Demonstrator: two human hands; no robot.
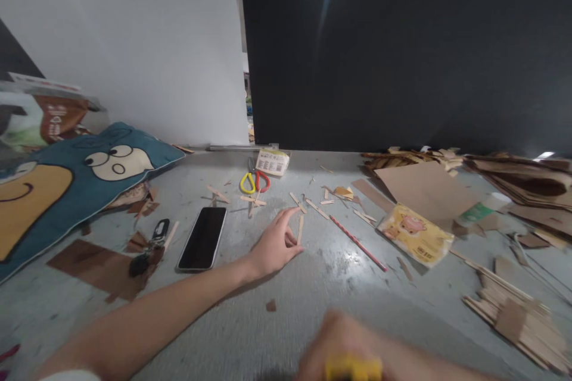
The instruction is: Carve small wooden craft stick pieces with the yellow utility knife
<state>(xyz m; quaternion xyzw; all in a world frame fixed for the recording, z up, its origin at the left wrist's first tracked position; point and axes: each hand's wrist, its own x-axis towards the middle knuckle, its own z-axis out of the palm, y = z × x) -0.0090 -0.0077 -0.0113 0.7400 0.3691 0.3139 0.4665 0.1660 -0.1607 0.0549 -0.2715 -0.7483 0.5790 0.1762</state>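
Note:
My left hand (274, 243) reaches out over the grey floor, its fingers curled and closing on a short wooden craft stick (300, 229) that lies by the fingertips. More loose wooden sticks (297, 201) are scattered just beyond it. My right hand (346, 345) is at the bottom edge, blurred, wrapped around a yellow object (353, 367) that I cannot identify. A red pencil (357, 243) lies to the right of my left hand.
A black phone (203, 238) and keys (152, 241) lie left of my left hand. Scissors (254, 181) with yellow and red handles and a small white box (272, 162) sit further back. Cardboard pieces (424, 187), a yellow packet (415, 233) and stacked sticks (518, 315) are at right; a blue cushion (67, 178) at left.

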